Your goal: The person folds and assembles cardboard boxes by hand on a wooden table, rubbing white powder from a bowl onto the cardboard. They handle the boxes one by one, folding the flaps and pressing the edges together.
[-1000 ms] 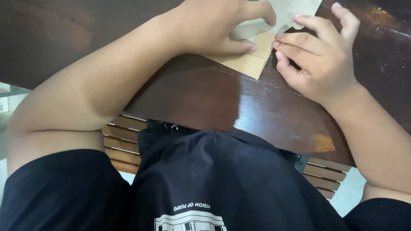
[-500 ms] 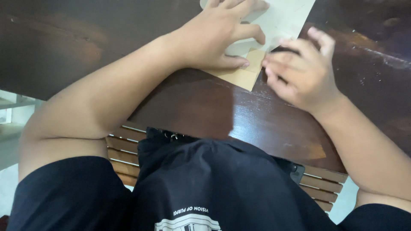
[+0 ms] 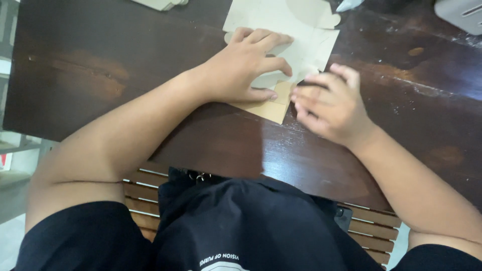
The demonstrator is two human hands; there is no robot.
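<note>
Two hands at work: both are sitting on one flat die-cut cardboard sheet (image 3: 301, 37) lying on the dark wooden surface (image 3: 100, 75), near its front edge
Done so far: one brown corner flap (image 3: 273, 103) of the sheet is showing folded up or turned toward the person, as far as I can judge; the scalloped tabs at the far end are lying flat, seemingly unfolded
Left to do: most of the sheet is looking unshaped; no box form is standing yet
Left hand (image 3: 246, 68): lying palm down with fingers spread, pressing the pale sheet flat; thumb resting just beside the brown flap; nothing is being clasped in this grip
Right hand (image 3: 329, 103): fingers curling together, tips touching the flap's edge; slightly blurred, so I cannot tell whether this grip is pinching the cardboard or only pushing it
Nearby: a grey object (image 3: 462, 12) is sitting at the far right corner, well apart
</note>
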